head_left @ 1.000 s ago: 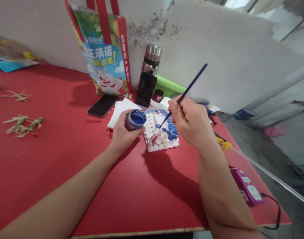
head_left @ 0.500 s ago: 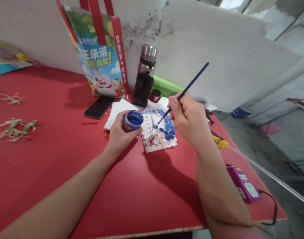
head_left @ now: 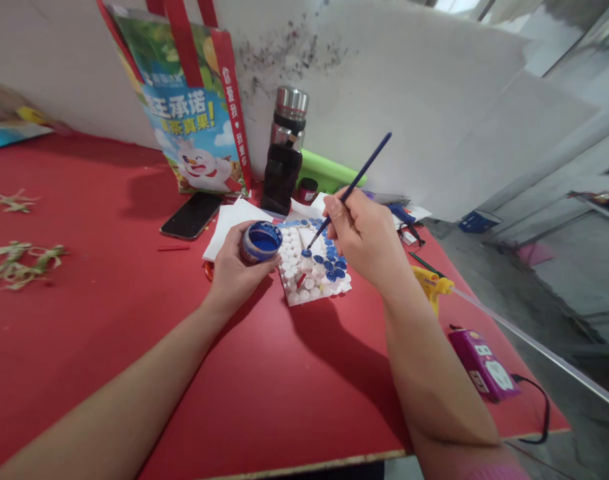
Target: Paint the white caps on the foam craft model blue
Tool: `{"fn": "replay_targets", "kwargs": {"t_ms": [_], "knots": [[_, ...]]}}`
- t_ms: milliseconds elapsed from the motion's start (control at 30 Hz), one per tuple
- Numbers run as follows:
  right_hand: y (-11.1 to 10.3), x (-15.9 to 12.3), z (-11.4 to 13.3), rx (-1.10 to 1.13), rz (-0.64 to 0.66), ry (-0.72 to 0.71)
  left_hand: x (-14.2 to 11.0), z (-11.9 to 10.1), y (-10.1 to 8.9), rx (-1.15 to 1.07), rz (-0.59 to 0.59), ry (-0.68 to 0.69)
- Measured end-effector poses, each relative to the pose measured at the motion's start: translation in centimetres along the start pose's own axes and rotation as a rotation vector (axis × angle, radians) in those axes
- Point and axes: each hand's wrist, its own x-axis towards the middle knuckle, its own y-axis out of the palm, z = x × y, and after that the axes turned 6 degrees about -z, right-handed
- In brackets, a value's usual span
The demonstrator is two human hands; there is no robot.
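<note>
Left hand (head_left: 234,270) cradling the paint pot (head_left: 261,241), right hand (head_left: 360,230) pinching the brush (head_left: 367,165), tip right at a blue disc (head_left: 306,253) on the studded panel (head_left: 309,293), down on the worktop (head_left: 294,387); light dabs, pot level, should keep edges clean

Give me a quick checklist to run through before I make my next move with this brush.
1. Left hand has the paint jar: ok, gripped with its open mouth facing up.
2. Blue paint left inside: ok, visible; exact depth cannot tell.
3. Right hand has the brush: ok, bristles pointing down at a blue disc.
4. Phone lying on the table away from the jar: ok.
5. Blue discs dry: cannot tell.
6. Yellow glue gun switched off: cannot tell.
</note>
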Motion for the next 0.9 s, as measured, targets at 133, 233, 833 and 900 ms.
{"fn": "replay_targets", "kwargs": {"t_ms": [133,233,833,900], "knots": [[-0.6,-0.1,0.3,-0.041,-0.021,-0.010,0.0,-0.1,0.0,0.014,0.006,0.017],[-0.9,-0.1,0.7,-0.050,-0.034,-0.031,0.0,0.0,0.0,0.004,0.008,0.019],[-0.7,-0.2,1.2,-0.072,-0.077,-0.015,0.0,0.0,0.0,-0.015,0.008,0.010],[-0.6,-0.1,0.8,-0.070,-0.086,-0.001,0.0,0.0,0.0,-0.014,0.010,0.008]]}}
